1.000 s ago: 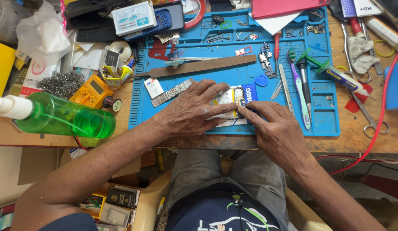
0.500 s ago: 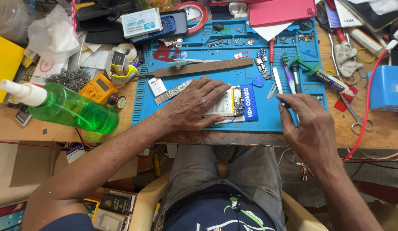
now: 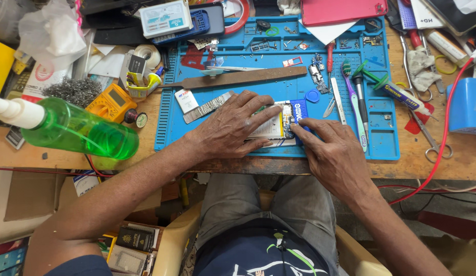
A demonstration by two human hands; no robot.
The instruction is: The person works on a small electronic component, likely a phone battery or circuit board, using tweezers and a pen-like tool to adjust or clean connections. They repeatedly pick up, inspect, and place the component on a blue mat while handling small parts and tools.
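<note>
a cluttered wooden workbench (image 3: 53,158) is seen from above, with a blue repair mat (image 3: 381,143) laid on it and a grey floor visible below its front edge. one opened phone (image 3: 276,122), its circuit board exposed, lies near the mat's front edge. it is pressed down by the left hand (image 3: 238,128), which is spread flat with fingers extended and grips nothing. the right hand (image 3: 335,153) is laid loosely open just beside it, its fingertips (image 3: 297,129) touching the phone's right edge.

one long metal file (image 3: 238,78) lies across the mat behind the hands. at least two screwdrivers with green collars (image 3: 360,97) and one toothbrush-like tool (image 3: 350,92) are lined up to the right. one pair of scissors (image 3: 432,138) rests on the wood beyond the mat. one yellow multimeter (image 3: 112,99) and one wad of steel wool (image 3: 71,91) are seen on the left.

one green spray bottle (image 3: 79,130), filled with green liquid, lies on its side at the left. small screws and parts are held in the mat's shallow rear compartments (image 3: 279,43); their number cannot be told.
</note>
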